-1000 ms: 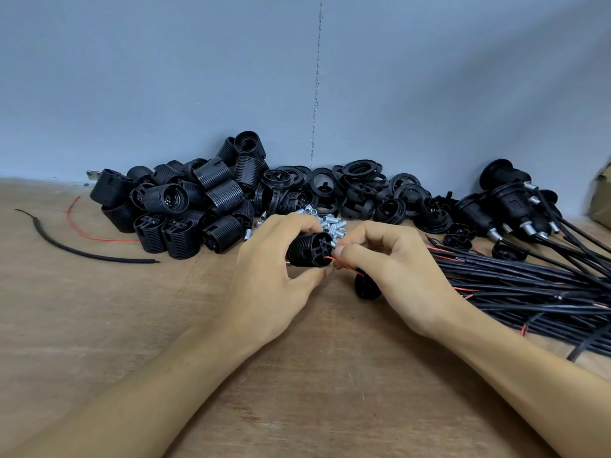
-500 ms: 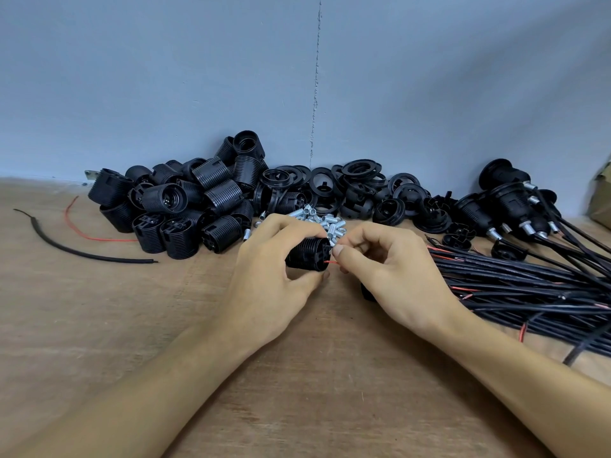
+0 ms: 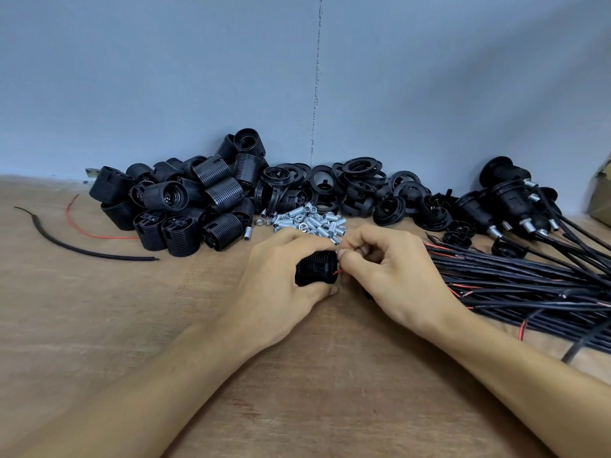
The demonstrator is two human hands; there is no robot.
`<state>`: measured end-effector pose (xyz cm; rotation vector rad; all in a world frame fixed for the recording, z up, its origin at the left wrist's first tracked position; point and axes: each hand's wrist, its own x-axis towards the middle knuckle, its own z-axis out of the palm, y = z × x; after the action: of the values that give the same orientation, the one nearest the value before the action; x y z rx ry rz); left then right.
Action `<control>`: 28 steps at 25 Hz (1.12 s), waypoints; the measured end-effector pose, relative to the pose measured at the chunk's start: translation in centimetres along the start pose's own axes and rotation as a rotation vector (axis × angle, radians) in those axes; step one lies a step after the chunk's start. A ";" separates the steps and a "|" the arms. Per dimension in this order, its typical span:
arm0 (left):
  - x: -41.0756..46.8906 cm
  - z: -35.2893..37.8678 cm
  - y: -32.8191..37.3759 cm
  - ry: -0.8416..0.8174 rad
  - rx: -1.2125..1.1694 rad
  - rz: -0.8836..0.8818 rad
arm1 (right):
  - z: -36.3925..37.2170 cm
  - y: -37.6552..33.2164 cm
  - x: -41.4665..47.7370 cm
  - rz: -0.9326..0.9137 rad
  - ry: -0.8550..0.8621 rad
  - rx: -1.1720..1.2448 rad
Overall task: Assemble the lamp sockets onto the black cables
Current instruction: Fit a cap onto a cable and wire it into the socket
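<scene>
Centrally in the frame, a black ribbed lamp socket (image 3: 315, 267) is held low over the wooden bench (image 3: 99, 325) by the left hand (image 3: 277, 285). That hand's grip is clamped round the socket's body, fingers over the top and thumb beneath. Whether the socket touches the bench cannot be told. At the socket's right end a thin red wire (image 3: 336, 272) is pinched by the right hand (image 3: 393, 279), whose grip is closed on it between thumb and forefinger, the other fingers being curled. The wire's tip is covered by the fingertips, so its seating in the socket cannot be judged. A small black part is partly hidden beneath the right hand.

Just behind the hands a pile of small silver metal tubes (image 3: 310, 221) is spread on the bench. To the left of it, a heap of ribbed sockets (image 3: 185, 206) is stacked against the blue-grey wall (image 3: 165, 77); to the right of that heap, black rings and caps (image 3: 347, 190) are piled along the wall. At the right of the frame a bundle of black cables (image 3: 515, 282) is laid across the bench, with red strands showing among them. Above it, sockets already fitted on cables (image 3: 506, 200) are gathered. At the left, a short black cable offcut (image 3: 72, 246) and a loose red strand (image 3: 86, 231) are seen lying apart from the rest. A cardboard box (image 3: 601, 200) is cut off by the right edge.
</scene>
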<state>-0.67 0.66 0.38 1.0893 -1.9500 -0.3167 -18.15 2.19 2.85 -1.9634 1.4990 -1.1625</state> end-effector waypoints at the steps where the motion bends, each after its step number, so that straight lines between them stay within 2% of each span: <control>1: 0.0 0.0 0.1 0.004 -0.004 -0.002 | 0.0 0.0 0.0 0.008 -0.001 0.006; 14: 0.1 0.0 -0.1 0.012 -0.021 -0.065 | 0.1 0.1 0.3 0.059 -0.047 0.050; 28: 0.1 0.2 -0.4 -0.013 -0.038 -0.020 | 0.0 0.2 0.3 0.087 -0.082 0.078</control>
<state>-0.57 0.26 0.11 1.0857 -1.9375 -0.3712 -18.25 1.79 2.81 -1.8526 1.4601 -1.0748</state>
